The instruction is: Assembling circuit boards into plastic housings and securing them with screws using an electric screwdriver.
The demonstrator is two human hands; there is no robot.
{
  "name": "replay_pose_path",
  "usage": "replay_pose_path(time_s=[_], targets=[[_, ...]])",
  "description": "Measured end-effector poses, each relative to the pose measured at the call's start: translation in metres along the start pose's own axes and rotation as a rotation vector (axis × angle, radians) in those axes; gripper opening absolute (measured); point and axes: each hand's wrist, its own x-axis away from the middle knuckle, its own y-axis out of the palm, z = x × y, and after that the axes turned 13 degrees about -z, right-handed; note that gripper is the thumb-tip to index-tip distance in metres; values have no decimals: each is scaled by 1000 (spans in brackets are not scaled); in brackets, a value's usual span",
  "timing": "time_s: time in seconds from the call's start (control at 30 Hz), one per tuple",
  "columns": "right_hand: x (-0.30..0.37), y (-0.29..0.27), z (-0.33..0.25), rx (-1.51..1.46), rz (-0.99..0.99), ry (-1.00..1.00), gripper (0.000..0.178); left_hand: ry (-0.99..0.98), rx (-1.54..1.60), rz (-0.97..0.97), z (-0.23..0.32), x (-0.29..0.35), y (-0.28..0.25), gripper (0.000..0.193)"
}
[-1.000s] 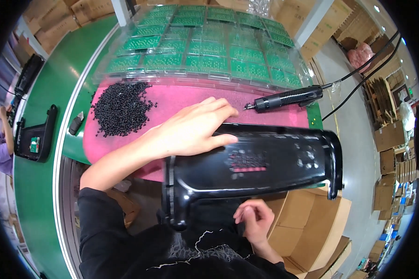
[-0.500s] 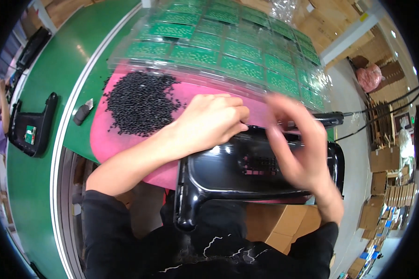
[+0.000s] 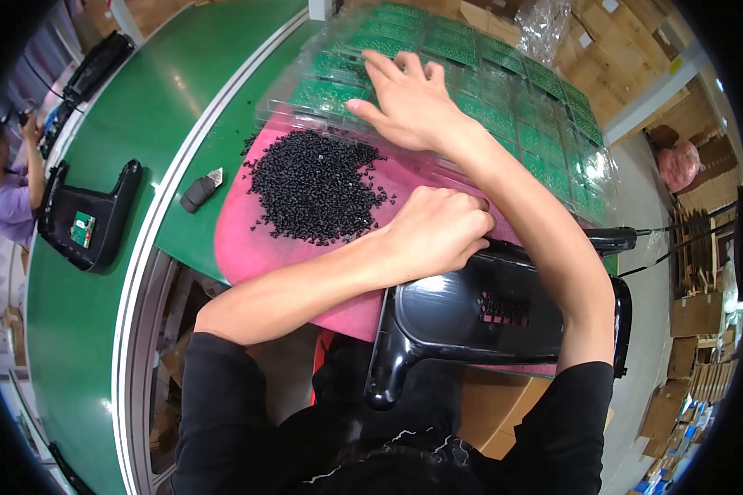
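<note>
A glossy black plastic housing (image 3: 446,318) with a short leg and a small grid of openings lies on the pink mat (image 3: 239,243), tilted toward me. My left hand (image 3: 442,227) is closed at the housing's far edge; its curled fingers hide whatever they hold. Farther off, my right hand (image 3: 413,99) reaches over clear plastic trays (image 3: 504,124) of green circuit boards (image 3: 330,95). Its fingers are spread with nothing in them. Left of both hands, a heap of small black parts (image 3: 314,186) covers part of the mat.
A short blade with a dark wrapped grip (image 3: 200,191) lies on the green bench. Beyond a metal rail, another black housing (image 3: 91,219) holds a small board. A person in purple (image 3: 15,198) is at far left. A black tool with cables (image 3: 615,239) lies at right.
My right hand has moved from above the housing to the far left, over the trays, and its fingers have spread. My left hand stays at the housing's edge. The whole view has shifted.
</note>
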Motion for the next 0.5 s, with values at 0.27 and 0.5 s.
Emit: replay_pose_path(time_s=[0.27, 0.5], targets=[[130, -92, 26, -496, 292, -75, 64, -150, 131, -36, 14, -5, -20, 52], [234, -88, 5, -1553, 242, -77, 95, 42, 904, 190, 31, 5, -15, 67]])
